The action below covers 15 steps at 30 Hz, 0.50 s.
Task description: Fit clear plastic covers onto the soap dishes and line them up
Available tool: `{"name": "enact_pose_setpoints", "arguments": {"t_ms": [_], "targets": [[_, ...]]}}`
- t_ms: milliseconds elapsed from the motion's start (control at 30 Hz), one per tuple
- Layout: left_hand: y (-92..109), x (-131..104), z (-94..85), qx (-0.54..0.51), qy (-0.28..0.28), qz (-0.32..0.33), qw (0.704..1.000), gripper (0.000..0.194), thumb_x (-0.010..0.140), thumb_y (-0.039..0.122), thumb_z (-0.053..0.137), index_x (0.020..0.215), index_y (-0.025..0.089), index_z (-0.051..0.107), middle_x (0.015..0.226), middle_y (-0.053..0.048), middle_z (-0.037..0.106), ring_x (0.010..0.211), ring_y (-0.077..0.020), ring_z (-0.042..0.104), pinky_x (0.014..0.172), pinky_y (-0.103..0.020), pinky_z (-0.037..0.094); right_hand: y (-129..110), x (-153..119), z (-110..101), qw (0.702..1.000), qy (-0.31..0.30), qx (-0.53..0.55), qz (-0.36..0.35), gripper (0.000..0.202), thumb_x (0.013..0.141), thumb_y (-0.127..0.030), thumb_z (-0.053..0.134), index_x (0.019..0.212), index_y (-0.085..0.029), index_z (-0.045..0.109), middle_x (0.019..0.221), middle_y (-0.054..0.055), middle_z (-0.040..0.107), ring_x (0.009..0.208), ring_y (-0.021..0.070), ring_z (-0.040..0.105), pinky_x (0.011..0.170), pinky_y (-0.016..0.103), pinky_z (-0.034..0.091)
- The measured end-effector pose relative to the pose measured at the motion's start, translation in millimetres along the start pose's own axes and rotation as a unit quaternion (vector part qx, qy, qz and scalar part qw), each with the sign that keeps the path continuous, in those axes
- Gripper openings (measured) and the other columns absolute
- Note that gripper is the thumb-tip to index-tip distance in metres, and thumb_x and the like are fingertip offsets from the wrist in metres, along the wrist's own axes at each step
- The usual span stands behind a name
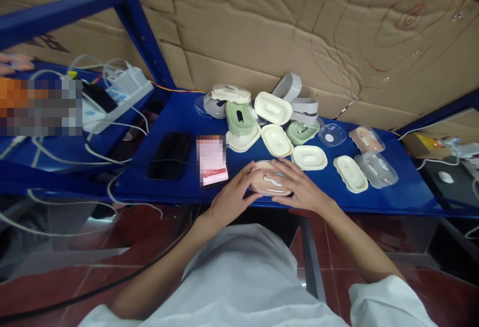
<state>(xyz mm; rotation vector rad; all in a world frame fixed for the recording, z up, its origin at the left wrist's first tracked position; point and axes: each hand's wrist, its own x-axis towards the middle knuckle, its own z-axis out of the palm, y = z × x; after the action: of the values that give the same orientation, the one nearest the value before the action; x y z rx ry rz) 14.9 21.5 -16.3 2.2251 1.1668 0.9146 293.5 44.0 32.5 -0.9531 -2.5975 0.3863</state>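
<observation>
Both my hands hold a soap box (266, 176), peach with a clear cover, at the front edge of the blue table. My left hand (235, 187) wraps its left side, thumb low and fingers over the top. My right hand (301, 184) grips the right side, its fingers spread across the cover and partly hiding it. Just beyond lie cream oval trays, one (309, 158) close to my right fingers and another (277, 141) behind the box. A green soap box body (241, 117) rests on a cream piece farther back.
A lit phone (212, 162) and a dark phone (169, 156) lie to the left. Grey rings (305, 110) and a clear cover (332, 135) sit at the back. Rightward are a cream tray (351, 174), a grey box (376, 169) and a peach box (366, 140). Cardboard (262, 27) walls the rear.
</observation>
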Motion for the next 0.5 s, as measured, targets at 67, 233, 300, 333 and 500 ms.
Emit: {"name": "enact_pose_setpoints", "arguments": {"t_ms": [67,233,300,333,500], "targets": [[-0.1,0.3,0.8,0.000,0.008,0.005,1.000,0.068,0.101,0.027,0.072,0.162,0.032,0.040,0.170,-0.011,0.046,0.157,-0.0253,0.046,0.125,-0.040,0.046,0.9,1.7,1.0,1.000,-0.005,0.001,0.006,0.072,0.097,-0.047,0.074,0.163,-0.039,0.046,0.176,0.001,0.032,0.162,0.0340,0.032,0.132,0.059,0.035],[3.5,0.1,-0.4,0.004,0.033,0.013,0.999,0.066,0.104,0.028,0.068,0.163,0.031,0.038,0.170,-0.013,0.044,0.157,-0.0266,0.046,0.125,-0.043,0.047,-5.2,1.9,6.6,0.998,0.021,-0.009,0.062,0.065,0.096,-0.050,0.074,0.157,-0.051,0.051,0.171,-0.007,0.041,0.156,0.0326,0.045,0.131,0.055,0.038],[5.0,-0.5,-1.5,0.012,0.044,0.011,0.999,0.063,0.105,0.029,0.066,0.162,0.030,0.039,0.169,-0.012,0.046,0.154,-0.0266,0.050,0.122,-0.043,0.051,-5.4,-8.8,1.0,0.993,0.076,-0.042,0.077,0.070,0.093,-0.049,0.078,0.157,-0.050,0.050,0.167,-0.004,0.048,0.153,0.0339,0.050,0.131,0.052,0.039],[5.4,-0.8,-1.8,0.016,0.046,0.012,0.999,0.061,0.106,0.029,0.065,0.162,0.030,0.040,0.168,-0.012,0.048,0.152,-0.0261,0.053,0.120,-0.042,0.053,-2.5,-18.7,-5.8,0.987,0.119,-0.069,0.084,0.073,0.091,-0.047,0.080,0.157,-0.048,0.050,0.165,-0.002,0.052,0.151,0.0356,0.052,0.129,0.053,0.042],[5.6,-1.4,-0.1,0.062,0.043,0.026,0.997,0.050,0.108,0.029,0.059,0.157,0.028,0.048,0.160,-0.010,0.057,0.140,-0.0244,0.064,0.113,-0.039,0.060,69.1,-120.2,-82.5,0.863,0.332,-0.280,0.258,0.074,0.092,-0.056,0.074,0.156,-0.027,0.054,0.154,0.017,0.061,0.149,0.0393,0.052,0.121,0.058,0.045]]}}
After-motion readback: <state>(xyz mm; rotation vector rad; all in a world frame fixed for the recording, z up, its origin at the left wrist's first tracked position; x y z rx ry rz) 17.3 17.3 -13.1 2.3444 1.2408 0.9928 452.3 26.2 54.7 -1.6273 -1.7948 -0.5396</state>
